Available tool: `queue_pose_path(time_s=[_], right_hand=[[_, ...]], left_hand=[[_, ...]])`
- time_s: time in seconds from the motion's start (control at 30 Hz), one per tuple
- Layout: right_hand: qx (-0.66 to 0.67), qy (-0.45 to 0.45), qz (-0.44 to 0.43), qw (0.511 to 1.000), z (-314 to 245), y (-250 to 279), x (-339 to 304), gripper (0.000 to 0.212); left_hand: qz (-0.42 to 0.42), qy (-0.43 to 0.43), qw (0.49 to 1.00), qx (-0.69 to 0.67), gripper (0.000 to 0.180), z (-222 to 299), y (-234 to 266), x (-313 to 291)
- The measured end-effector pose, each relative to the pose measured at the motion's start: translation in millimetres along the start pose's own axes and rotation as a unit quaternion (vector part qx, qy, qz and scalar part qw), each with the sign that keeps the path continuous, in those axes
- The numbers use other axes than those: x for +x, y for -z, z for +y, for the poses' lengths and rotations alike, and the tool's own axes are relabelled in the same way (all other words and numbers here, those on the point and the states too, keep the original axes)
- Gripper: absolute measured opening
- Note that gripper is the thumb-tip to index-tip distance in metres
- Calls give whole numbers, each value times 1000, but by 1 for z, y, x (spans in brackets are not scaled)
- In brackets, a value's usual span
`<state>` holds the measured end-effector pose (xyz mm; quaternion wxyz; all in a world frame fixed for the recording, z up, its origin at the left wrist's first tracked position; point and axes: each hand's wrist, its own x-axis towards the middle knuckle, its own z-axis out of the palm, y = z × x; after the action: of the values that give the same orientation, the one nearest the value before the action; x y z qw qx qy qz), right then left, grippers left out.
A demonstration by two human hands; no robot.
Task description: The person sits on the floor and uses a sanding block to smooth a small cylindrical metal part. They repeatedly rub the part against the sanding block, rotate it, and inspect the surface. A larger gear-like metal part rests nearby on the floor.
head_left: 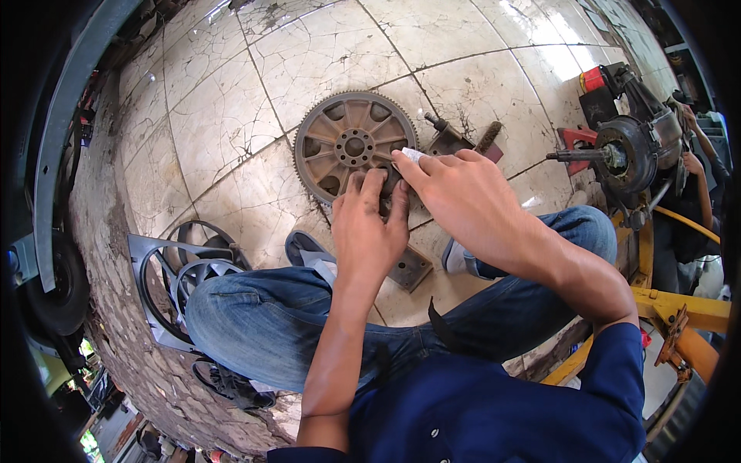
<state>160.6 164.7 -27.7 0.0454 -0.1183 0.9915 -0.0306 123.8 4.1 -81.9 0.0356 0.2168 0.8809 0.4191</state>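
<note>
A toothed flywheel [324, 166] lies flat on the tiled floor in front of me, with spokes and a ring of holes round its hub. At its near right edge, my left hand [369, 220] is closed, its fingers bent round a small dark part [391, 176] whose kind I cannot make out. My right hand [471, 202] reaches over from the right, closed on a small white piece [414, 154], folded like paper or cloth, against that part. The right fingertips are partly hidden.
Beyond my right hand lie a bristly brush [488, 136] and a dark metal piece [448, 140]. A metal block [411, 270] rests between my feet. A fan shroud [166, 285] leans at left. A hub assembly [629, 158] and yellow frame [675, 307] stand right, near another person's arms [701, 147].
</note>
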Motion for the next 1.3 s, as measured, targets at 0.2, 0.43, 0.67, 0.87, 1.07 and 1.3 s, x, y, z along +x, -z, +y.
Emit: queue_pose_path(time_s=[0.2,0.43,0.67,0.87,1.07,1.3], right_hand=[[26,-22,-37,999,-3,5,1,54],[24,-22,-3,999,0,8,-1,57],[18,-43,-55,997,0,6,2,55],[41,-21,9,999,5,3,2,43],[65,-8,54,996,12,-1,0,38],[56,-9,39,998,10,2,-2,36]], left_hand=[[-28,19,999,-20,23,2,1,0],[-52,3,998,-22,20,6,2,-1],[-22,-27,999,-29,20,4,-2,3],[-30,0,998,-60,22,7,-2,0],[-35,17,995,-96,23,9,-1,2],[-58,62,991,-99,29,7,-5,0]])
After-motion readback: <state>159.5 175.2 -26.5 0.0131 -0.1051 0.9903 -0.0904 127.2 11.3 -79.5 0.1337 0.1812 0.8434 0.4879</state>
